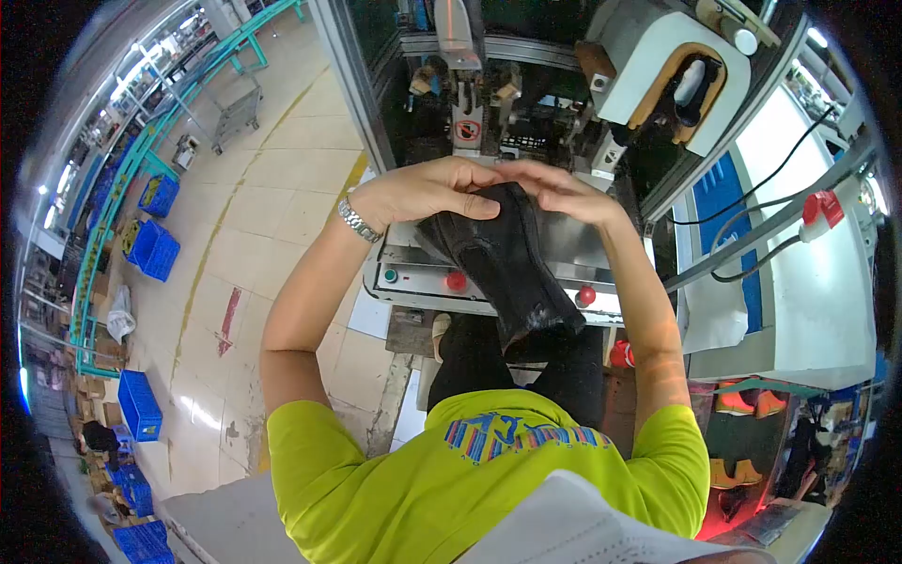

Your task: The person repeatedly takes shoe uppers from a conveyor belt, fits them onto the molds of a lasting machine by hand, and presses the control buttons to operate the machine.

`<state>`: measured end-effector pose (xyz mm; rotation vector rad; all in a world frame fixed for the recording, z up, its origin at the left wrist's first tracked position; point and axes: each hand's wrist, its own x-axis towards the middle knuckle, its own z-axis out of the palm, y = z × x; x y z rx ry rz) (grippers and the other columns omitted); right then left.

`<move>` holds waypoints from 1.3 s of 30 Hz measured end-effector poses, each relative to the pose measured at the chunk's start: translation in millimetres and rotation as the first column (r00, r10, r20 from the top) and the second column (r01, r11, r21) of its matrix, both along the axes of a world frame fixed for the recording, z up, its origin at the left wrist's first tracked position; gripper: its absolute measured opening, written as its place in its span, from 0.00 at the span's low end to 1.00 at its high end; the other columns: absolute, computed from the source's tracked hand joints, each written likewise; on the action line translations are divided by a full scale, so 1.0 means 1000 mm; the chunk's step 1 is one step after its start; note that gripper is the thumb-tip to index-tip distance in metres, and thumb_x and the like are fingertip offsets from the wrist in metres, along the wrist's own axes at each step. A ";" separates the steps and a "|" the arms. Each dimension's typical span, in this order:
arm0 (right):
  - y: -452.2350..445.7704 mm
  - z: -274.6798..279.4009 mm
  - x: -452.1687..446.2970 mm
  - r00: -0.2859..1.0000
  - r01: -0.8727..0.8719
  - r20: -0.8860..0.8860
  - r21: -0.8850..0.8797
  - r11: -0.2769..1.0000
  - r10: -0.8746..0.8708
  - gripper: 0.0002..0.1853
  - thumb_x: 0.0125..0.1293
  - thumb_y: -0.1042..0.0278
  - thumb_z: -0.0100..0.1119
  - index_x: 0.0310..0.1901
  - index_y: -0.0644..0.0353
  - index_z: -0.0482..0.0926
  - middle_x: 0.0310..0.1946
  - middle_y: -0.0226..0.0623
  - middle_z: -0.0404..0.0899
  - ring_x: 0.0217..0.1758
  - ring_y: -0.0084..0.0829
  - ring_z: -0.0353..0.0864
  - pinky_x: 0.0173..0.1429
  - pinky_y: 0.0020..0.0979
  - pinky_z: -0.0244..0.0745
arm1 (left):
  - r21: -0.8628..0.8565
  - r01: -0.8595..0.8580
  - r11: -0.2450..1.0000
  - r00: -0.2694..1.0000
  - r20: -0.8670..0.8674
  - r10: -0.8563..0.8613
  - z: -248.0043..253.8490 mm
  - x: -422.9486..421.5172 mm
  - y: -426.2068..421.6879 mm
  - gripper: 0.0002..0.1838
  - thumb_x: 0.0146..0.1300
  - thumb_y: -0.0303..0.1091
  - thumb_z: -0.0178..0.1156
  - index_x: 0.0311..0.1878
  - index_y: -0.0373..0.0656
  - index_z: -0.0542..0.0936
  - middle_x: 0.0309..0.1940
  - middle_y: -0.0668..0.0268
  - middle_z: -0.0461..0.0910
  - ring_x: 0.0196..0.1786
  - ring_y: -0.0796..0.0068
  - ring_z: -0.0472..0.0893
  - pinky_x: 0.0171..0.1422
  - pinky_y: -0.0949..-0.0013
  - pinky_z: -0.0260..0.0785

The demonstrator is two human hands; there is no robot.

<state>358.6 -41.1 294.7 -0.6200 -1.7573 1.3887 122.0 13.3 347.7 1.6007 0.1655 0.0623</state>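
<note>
A black leather boot [503, 254] is held over the front of a machine, its shaft hanging toward my lap and its far end up at my hands. My left hand [437, 193], with a metal watch [358, 220] on the wrist, grips the boot's far left side. The thumb presses on the leather and the other fingers go behind it. My right hand [564, 195] curves around the far right side, its fingers reaching over the far end. Both sets of fingertips are partly hidden behind the boot.
The machine's front panel has a red button [456, 281], another red knob [585, 296] and a green button [391, 275]. A clamp head [458, 42] stands behind my hands. To the right is a white machine housing [672, 70]; at left, blue crates [140, 405] on the floor.
</note>
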 end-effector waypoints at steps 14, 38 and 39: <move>-0.006 0.080 -0.049 0.897 -0.332 0.157 -0.378 0.864 0.413 0.22 0.45 0.68 0.73 0.41 0.72 0.77 0.33 0.30 0.79 0.35 0.18 0.75 0.40 0.18 0.70 | -0.232 0.143 0.962 0.963 -0.192 -0.189 0.061 -0.042 -0.013 0.26 0.54 0.41 0.67 0.47 0.28 0.75 0.40 0.67 0.79 0.42 0.83 0.75 0.50 0.78 0.66; 0.106 0.090 -0.016 0.739 0.629 -0.341 0.042 0.776 -0.581 0.05 0.64 0.72 0.56 0.40 0.59 0.78 0.32 0.23 0.78 0.35 0.15 0.74 0.43 0.18 0.67 | -0.317 -0.651 0.690 0.339 0.692 0.638 0.038 0.002 0.134 0.14 0.62 0.24 0.56 0.50 0.41 0.70 0.38 0.69 0.76 0.42 0.80 0.74 0.47 0.77 0.67; 0.116 0.092 -0.018 0.726 0.621 -0.392 0.020 0.784 -0.565 0.06 0.62 0.72 0.58 0.40 0.58 0.78 0.32 0.23 0.78 0.36 0.15 0.74 0.44 0.19 0.66 | -0.342 -0.686 0.642 0.283 0.688 0.668 0.040 0.010 0.136 0.12 0.62 0.23 0.56 0.49 0.41 0.71 0.37 0.68 0.76 0.41 0.80 0.74 0.46 0.77 0.67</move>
